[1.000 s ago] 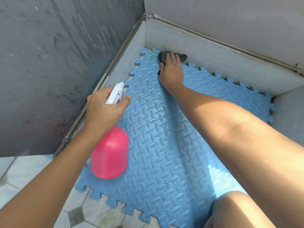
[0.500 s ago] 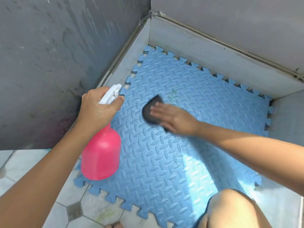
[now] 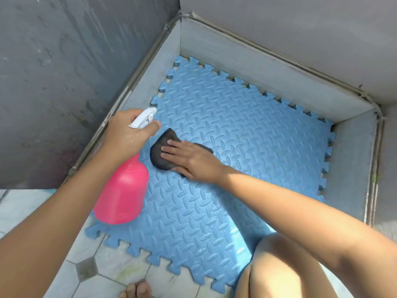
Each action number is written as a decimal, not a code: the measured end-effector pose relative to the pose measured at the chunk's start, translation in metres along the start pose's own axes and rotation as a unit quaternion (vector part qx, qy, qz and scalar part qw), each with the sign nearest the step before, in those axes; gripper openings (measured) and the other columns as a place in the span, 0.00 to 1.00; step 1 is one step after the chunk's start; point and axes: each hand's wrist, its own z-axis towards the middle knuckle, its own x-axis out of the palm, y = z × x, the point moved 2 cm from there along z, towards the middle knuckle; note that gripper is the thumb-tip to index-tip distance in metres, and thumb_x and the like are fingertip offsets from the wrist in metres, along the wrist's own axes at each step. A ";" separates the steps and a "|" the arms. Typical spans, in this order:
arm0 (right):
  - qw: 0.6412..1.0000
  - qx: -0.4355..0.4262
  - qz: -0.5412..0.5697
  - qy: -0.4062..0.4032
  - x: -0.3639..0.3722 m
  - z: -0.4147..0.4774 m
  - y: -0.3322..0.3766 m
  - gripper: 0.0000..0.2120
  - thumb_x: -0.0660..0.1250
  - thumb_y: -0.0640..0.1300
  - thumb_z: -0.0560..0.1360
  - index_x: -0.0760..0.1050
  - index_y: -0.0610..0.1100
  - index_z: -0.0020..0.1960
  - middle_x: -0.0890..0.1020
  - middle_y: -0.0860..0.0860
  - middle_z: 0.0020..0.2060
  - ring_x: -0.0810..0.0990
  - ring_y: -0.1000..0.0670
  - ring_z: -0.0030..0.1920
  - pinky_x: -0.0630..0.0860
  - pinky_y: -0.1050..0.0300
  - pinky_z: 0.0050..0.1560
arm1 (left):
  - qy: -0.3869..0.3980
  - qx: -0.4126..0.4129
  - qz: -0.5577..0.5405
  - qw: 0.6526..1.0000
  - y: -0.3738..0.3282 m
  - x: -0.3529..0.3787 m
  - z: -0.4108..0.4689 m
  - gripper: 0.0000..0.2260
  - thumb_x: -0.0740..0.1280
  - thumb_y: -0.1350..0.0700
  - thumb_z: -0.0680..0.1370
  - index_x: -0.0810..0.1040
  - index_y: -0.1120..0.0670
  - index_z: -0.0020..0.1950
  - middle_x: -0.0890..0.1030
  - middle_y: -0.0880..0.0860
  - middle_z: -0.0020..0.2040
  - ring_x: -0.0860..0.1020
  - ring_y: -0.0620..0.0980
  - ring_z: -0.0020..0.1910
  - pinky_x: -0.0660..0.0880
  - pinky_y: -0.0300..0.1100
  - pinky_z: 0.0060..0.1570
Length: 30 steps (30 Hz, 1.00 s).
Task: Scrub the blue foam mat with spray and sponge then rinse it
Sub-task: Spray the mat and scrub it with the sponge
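A blue foam mat (image 3: 247, 134) with a puzzle-tooth edge lies flat on the floor in a walled corner. My left hand (image 3: 126, 134) grips the white trigger head of a pink spray bottle (image 3: 122, 196), held over the mat's left edge. A dark sponge (image 3: 161, 151) lies on the mat just right of the bottle. My right hand (image 3: 191, 160) presses flat on the sponge with straight fingers, covering its right half.
Grey walls (image 3: 64, 72) with a pale baseboard (image 3: 268, 72) close in the mat on the left, back and right. Pale floor tiles (image 3: 120, 263) with a dark inset lie in front. My bare knee (image 3: 285, 267) is at the lower right, toes at the bottom edge.
My right hand has pulled the sponge from the mat's far corner back toward the middle left, close to the bottle. The left hand still grips the bottle in about the same place.
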 end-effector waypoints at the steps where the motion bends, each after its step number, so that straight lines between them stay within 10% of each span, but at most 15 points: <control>1: 1.000 0.015 -0.001 -0.016 -0.006 -0.010 -0.012 0.21 0.63 0.51 0.83 0.73 0.44 0.73 0.74 0.48 0.73 0.66 0.46 0.77 0.61 0.48 0.78 | 0.005 0.007 0.001 1.000 -0.003 0.006 0.000 0.24 0.72 0.40 0.68 0.83 0.61 0.45 0.82 0.66 0.41 0.77 0.59 0.35 0.80 0.58 0.43; 4: 0.973 0.206 -0.033 -0.100 -0.040 -0.040 -0.088 0.22 0.60 0.51 0.84 0.71 0.44 0.75 0.72 0.47 0.75 0.64 0.44 0.78 0.62 0.43 0.77 | 0.021 0.031 0.033 0.999 -0.013 0.024 0.000 0.17 0.77 0.45 0.72 0.82 0.59 0.42 0.79 0.62 0.36 0.71 0.50 0.33 0.69 0.45 0.38; 8: 0.847 0.508 -0.019 -0.153 -0.090 -0.125 -0.183 0.24 0.57 0.49 0.84 0.68 0.40 0.76 0.68 0.42 0.77 0.59 0.39 0.79 0.53 0.49 0.80 | 0.052 0.075 0.065 0.994 -0.024 0.043 -0.001 0.14 0.78 0.48 0.73 0.81 0.58 0.42 0.78 0.59 0.36 0.71 0.51 0.34 0.66 0.42 0.37; 12: 0.789 0.587 -0.062 -0.171 -0.101 -0.221 -0.191 0.25 0.54 0.49 0.85 0.65 0.38 0.77 0.66 0.41 0.78 0.58 0.40 0.79 0.51 0.50 0.80 | 0.110 0.081 0.081 0.987 -0.032 0.057 -0.003 0.12 0.79 0.47 0.73 0.81 0.52 0.40 0.78 0.53 0.34 0.73 0.43 0.31 0.67 0.35 0.34; 16: 0.712 0.670 -0.051 -0.207 -0.106 -0.249 -0.206 0.26 0.53 0.48 0.83 0.64 0.36 0.77 0.66 0.39 0.77 0.60 0.38 0.78 0.53 0.47 0.80 | 0.108 0.087 0.168 0.976 -0.034 0.069 -0.004 0.21 0.69 0.37 0.70 0.80 0.56 0.34 0.80 0.56 0.30 0.79 0.57 0.34 0.77 0.51 0.38; 23: 0.724 0.650 -0.073 -0.219 -0.099 -0.217 -0.206 0.26 0.53 0.48 0.82 0.66 0.36 0.76 0.68 0.39 0.76 0.60 0.37 0.78 0.53 0.46 0.80 | 0.125 0.107 0.157 0.974 -0.034 0.064 -0.006 0.23 0.70 0.36 0.69 0.79 0.57 0.36 0.78 0.56 0.31 0.76 0.57 0.34 0.71 0.46 0.36; 30: 0.898 0.403 -0.065 -0.165 -0.061 -0.076 -0.117 0.23 0.59 0.50 0.81 0.72 0.43 0.74 0.73 0.47 0.74 0.65 0.43 0.77 0.64 0.44 0.76 | 0.039 0.074 0.160 0.984 -0.030 0.052 -0.010 0.25 0.70 0.35 0.69 0.72 0.57 0.32 0.74 0.56 0.28 0.73 0.59 0.32 0.68 0.49 0.34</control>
